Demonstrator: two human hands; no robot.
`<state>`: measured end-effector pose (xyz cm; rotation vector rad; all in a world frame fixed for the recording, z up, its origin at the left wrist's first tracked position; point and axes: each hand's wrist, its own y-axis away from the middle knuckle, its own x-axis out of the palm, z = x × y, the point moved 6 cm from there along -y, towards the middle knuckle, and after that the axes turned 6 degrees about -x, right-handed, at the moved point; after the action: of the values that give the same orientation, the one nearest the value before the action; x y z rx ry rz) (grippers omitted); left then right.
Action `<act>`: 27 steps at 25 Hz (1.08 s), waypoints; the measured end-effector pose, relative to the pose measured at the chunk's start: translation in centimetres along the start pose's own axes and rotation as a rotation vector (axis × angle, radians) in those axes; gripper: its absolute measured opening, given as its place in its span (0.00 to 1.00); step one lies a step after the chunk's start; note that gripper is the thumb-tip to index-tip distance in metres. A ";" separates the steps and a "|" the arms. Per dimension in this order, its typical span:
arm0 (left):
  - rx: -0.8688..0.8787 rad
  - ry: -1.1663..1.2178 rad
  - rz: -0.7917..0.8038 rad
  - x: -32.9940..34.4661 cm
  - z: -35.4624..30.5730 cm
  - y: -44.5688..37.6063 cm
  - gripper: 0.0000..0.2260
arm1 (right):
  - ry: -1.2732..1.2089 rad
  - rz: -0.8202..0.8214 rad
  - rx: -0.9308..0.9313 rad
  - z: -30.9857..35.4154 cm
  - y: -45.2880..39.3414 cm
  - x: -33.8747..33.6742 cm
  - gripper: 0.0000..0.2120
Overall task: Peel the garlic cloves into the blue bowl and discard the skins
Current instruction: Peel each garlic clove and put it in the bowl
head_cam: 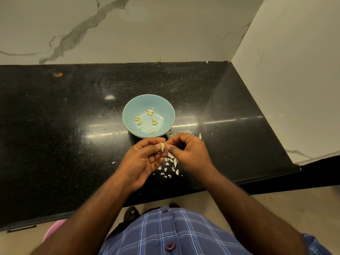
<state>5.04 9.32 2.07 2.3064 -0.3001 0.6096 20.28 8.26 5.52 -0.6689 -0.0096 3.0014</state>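
A pale garlic clove (162, 145) is held just in front of the blue bowl (128, 109). My left hand (145, 161) pinches the clove between thumb and fingers. My right hand (191, 153) pinches at the clove's right side, where a bit of skin shows. Several peeled cloves (150, 112) lie inside the bowl. Loose white garlic skins (168, 167) are scattered on the black counter under my hands, and more skins (181, 133) lie to the right of the bowl.
The black stone counter (73, 116) runs left to right and ends at a marble wall (294, 80) on the right. Its front edge is close to my body. A pink object (55, 229) sits on the floor at the lower left.
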 end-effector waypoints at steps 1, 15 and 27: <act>0.002 -0.006 -0.002 0.1 0.0 0.1 0.09 | 0.049 -0.010 -0.036 0.2 0.0 0.0 0.02; 0.027 -0.154 -0.064 -0.7 -0.4 -0.2 0.14 | 0.040 0.217 -0.050 -0.1 -0.4 0.2 0.17; -0.011 0.106 -0.108 -0.9 0.2 -0.4 0.15 | -0.128 -0.007 0.066 -1.0 -0.4 0.1 0.05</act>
<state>4.48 9.53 1.21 2.2541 -0.1272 0.6703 20.68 8.66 4.54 -0.4682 0.0805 3.0168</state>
